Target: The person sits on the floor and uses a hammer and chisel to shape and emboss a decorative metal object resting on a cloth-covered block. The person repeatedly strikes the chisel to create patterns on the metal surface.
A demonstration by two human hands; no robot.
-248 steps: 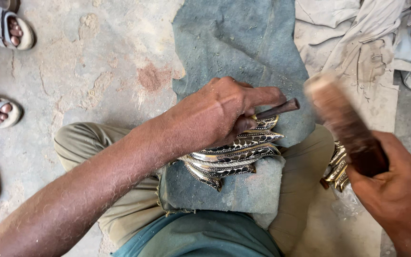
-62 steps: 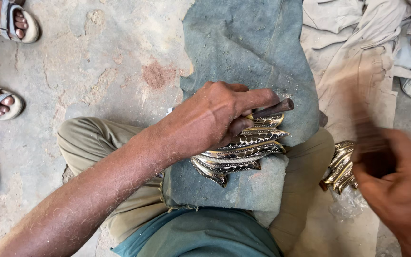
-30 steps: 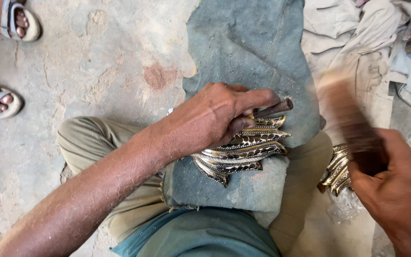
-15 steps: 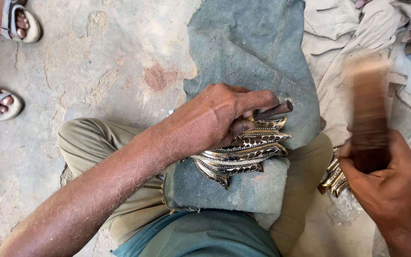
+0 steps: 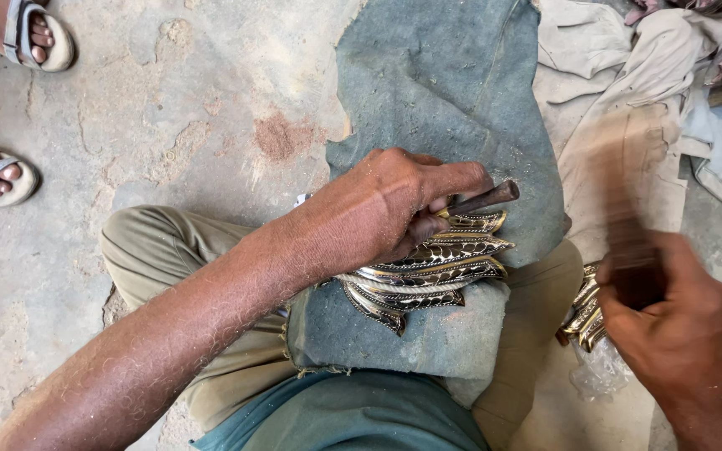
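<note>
Seen from the head camera, a seated worker's left hand (image 5: pixel 386 209) is curled tight around a dark metal punch (image 5: pixel 482 199), thumb and fingers pinching its shaft so the tip sits on a fan of scaled, silver-and-brass leaf pieces (image 5: pixel 428 271) lying directly under the palm. The pieces rest on a grey-green cloth (image 5: pixel 453 92) draped over the worker's lap. The right hand (image 5: pixel 670 321), off to the side of the punch hand and well apart from it, is closed around a wooden mallet (image 5: pixel 620 225), blurred and raised above the knuckles. The work appears to be mid-strike, chasing detail into the metal; the next blow calls for a square hit on the punch head, which juts just beyond the left fingertips. More finished pieces (image 5: pixel 587 313) lie just beside the right hand at the knee. Room for the swing looks open above the cloth; a crumpled pale cloth (image 5: pixel 620 100) lies beyond it. Other people's sandalled feet (image 5: pixel 39 38) stand far off past the left forearm, on bare concrete floor (image 5: pixel 194 100)
</note>
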